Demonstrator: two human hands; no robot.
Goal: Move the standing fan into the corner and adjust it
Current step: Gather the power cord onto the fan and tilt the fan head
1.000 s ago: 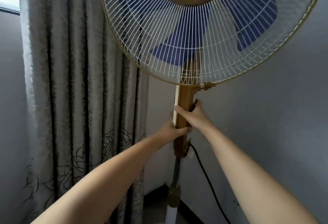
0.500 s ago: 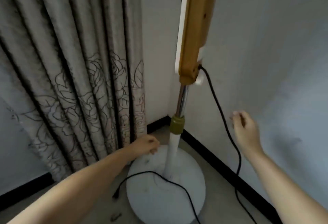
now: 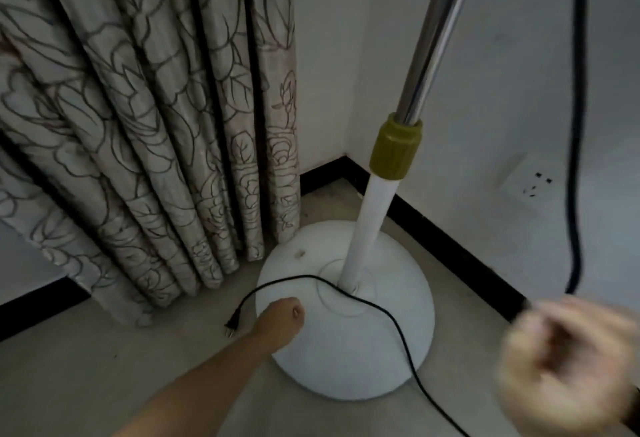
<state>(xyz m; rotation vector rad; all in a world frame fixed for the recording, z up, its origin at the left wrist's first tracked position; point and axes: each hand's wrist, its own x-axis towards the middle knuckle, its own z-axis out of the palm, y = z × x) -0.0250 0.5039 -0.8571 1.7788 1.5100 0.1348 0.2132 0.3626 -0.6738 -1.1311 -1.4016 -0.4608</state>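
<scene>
The standing fan's round white base (image 3: pixel 346 350) sits on the floor close to the room corner. Its white pole (image 3: pixel 367 228) rises to an olive height collar (image 3: pixel 394 151) and a chrome tube (image 3: pixel 429 45); the fan head is out of view. My left hand (image 3: pixel 280 322) is at the base's left rim, thumb on top, fingers curled out of sight around the edge. My right hand (image 3: pixel 568 367) is blurred at the lower right with curled fingers, just below the hanging black cord (image 3: pixel 576 159). Whether it holds the cord I cannot tell.
A patterned curtain (image 3: pixel 138 125) hangs left of the base, almost touching it. The cord crosses the base and its plug (image 3: pixel 230 327) lies on the floor beside my left hand. A wall socket (image 3: pixel 530 183) is on the right wall above the black baseboard (image 3: pixel 450 239).
Both hands let go of the fan's brown neck and dropped. My view swung down to the base. The left hand reached the base rim; the right hand came down low on the right.
</scene>
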